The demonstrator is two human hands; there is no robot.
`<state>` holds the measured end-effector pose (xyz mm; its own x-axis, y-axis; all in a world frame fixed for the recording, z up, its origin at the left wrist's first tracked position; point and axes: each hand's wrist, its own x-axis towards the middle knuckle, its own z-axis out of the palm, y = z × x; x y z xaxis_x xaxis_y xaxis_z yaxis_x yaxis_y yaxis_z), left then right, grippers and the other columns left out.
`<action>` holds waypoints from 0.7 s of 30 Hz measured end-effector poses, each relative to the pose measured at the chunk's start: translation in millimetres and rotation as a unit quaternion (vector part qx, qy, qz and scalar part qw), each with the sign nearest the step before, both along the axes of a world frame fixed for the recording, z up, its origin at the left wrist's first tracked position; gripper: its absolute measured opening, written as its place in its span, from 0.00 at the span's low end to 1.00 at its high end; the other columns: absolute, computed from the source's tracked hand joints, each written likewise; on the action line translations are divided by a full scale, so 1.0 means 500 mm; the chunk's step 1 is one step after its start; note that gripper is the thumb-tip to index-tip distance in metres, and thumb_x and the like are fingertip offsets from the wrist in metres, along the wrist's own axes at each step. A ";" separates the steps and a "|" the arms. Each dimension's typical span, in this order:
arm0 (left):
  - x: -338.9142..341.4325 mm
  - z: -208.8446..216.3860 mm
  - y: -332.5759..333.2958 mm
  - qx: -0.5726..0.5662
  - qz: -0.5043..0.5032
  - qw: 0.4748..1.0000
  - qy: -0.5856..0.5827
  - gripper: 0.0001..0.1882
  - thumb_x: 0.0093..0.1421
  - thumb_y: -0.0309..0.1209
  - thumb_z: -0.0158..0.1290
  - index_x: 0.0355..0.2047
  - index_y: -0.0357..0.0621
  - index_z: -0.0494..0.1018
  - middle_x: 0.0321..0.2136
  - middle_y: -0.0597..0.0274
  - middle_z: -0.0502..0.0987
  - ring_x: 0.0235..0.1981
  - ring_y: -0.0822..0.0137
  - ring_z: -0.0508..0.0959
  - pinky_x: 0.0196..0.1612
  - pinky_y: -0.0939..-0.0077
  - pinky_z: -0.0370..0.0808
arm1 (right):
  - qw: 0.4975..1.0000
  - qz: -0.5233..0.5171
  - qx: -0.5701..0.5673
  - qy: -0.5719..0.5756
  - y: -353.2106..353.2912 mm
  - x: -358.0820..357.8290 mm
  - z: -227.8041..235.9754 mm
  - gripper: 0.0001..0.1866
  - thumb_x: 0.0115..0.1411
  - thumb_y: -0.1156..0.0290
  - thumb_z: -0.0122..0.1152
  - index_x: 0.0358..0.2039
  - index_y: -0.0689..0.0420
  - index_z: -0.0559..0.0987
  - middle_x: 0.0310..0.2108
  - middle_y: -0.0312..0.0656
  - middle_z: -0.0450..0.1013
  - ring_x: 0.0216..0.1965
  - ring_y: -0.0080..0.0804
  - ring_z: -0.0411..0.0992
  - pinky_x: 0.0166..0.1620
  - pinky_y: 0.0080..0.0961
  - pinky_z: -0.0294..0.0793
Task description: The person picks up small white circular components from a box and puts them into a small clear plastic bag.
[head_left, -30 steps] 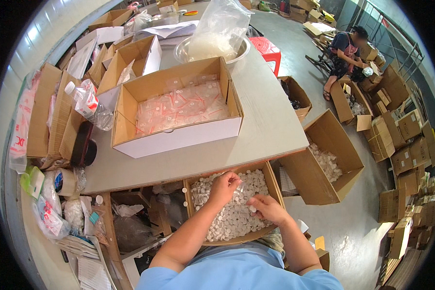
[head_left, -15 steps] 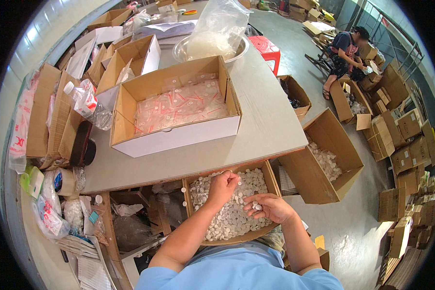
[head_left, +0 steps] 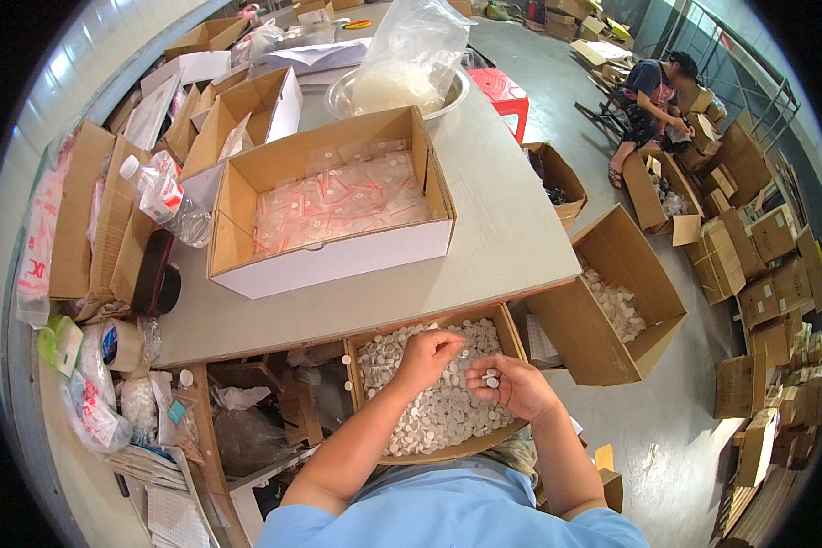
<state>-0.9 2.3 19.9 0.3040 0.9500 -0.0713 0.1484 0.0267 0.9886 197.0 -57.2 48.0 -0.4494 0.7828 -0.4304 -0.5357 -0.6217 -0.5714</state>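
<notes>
A shallow cardboard box (head_left: 513, 336) just in front of me, below the table edge, is filled with small white round discs (head_left: 429, 425). Over its middle, my left hand (head_left: 426, 358) has thumb and fingers pinched together; whether a disc is between the tips is too small to tell. Close by on the right, my right hand (head_left: 521, 387) is turned partly palm up, with curled fingers cradling a few of the white discs (head_left: 490, 378).
On the grey table (head_left: 511, 219) stands a white-sided carton (head_left: 338, 253) of clear packets with red strips. Behind it is a metal basin (head_left: 457, 96) with a plastic bag. A bottle (head_left: 169, 196) leans at left. Another carton (head_left: 603, 342) of white pieces stands right. A person (head_left: 653, 100) sits farther off.
My left hand has shifted slightly to the right, closer to the right hand. The fingers of my right hand have curled in a little around the discs.
</notes>
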 end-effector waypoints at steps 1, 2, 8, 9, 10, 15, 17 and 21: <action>-0.003 0.006 0.000 -0.014 -0.011 0.999 0.027 0.07 0.55 0.28 0.59 0.31 0.35 0.78 0.22 0.67 0.76 0.25 0.78 0.71 0.30 0.82 0.69 | 1.000 -0.003 0.000 0.000 0.001 0.000 0.005 0.21 0.67 0.62 0.42 0.47 0.69 0.70 0.44 0.51 0.71 0.45 0.39 0.73 0.47 0.30 0.76; -0.008 0.013 0.000 -0.027 -0.022 0.998 0.055 0.08 0.56 0.28 0.58 0.32 0.35 0.78 0.22 0.67 0.76 0.25 0.78 0.71 0.30 0.82 0.69 | 1.000 -0.007 0.000 -0.001 0.001 0.000 0.010 0.22 0.67 0.61 0.41 0.47 0.69 0.70 0.44 0.52 0.71 0.46 0.40 0.73 0.47 0.30 0.76; -0.003 0.014 -0.003 -0.062 -0.013 0.998 -0.015 0.07 0.56 0.28 0.58 0.27 0.35 0.76 0.26 0.64 0.76 0.29 0.78 0.72 0.33 0.82 0.70 | 0.999 -0.037 0.023 -0.002 0.005 0.000 0.005 0.26 0.68 0.56 0.38 0.48 0.68 0.70 0.46 0.52 0.71 0.46 0.41 0.72 0.49 0.32 0.75; 0.002 0.011 -0.003 -0.055 -0.010 0.997 -0.055 0.08 0.55 0.28 0.59 0.25 0.35 0.75 0.27 0.64 0.76 0.30 0.78 0.72 0.34 0.82 0.70 | 0.999 -0.041 0.025 0.004 0.005 0.001 0.002 0.26 0.68 0.56 0.38 0.48 0.68 0.70 0.46 0.52 0.71 0.47 0.42 0.72 0.49 0.32 0.75; 0.002 0.009 -0.002 -0.057 -0.019 0.997 -0.057 0.08 0.55 0.27 0.59 0.24 0.35 0.75 0.29 0.63 0.76 0.31 0.78 0.72 0.34 0.81 0.70 | 0.998 -0.046 0.028 0.011 0.005 0.003 -0.001 0.26 0.68 0.56 0.38 0.48 0.68 0.70 0.46 0.52 0.71 0.47 0.42 0.72 0.49 0.33 0.75; -0.004 -0.006 -0.003 -0.022 -0.069 0.995 -0.066 0.07 0.52 0.24 0.61 0.22 0.38 0.73 0.31 0.60 0.77 0.33 0.76 0.73 0.35 0.79 0.71 | 0.997 -0.066 0.029 0.022 0.004 0.003 0.006 0.25 0.67 0.56 0.39 0.47 0.67 0.71 0.43 0.50 0.72 0.45 0.40 0.72 0.49 0.33 0.74; -0.006 -0.012 0.000 -0.011 -0.078 0.992 -0.097 0.08 0.51 0.23 0.62 0.21 0.39 0.72 0.29 0.61 0.76 0.32 0.76 0.73 0.34 0.80 0.71 | 0.996 -0.073 0.028 0.043 0.004 0.005 0.009 0.22 0.68 0.59 0.40 0.46 0.66 0.72 0.41 0.48 0.72 0.44 0.39 0.72 0.49 0.35 0.73; -0.005 -0.014 -0.002 -0.085 -0.086 0.984 -0.133 0.12 0.48 0.23 0.64 0.21 0.41 0.69 0.25 0.63 0.75 0.29 0.77 0.73 0.31 0.80 0.70 | 0.991 -0.115 0.046 0.044 0.014 0.005 0.010 0.20 0.67 0.60 0.41 0.43 0.65 0.73 0.39 0.46 0.72 0.42 0.35 0.71 0.47 0.33 0.73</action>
<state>-3.6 1.3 12.7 0.4882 0.8643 -0.1213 -0.0980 0.1924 0.9764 199.8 -50.2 53.1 -0.2876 0.9028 -0.3197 -0.7071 -0.4253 -0.5649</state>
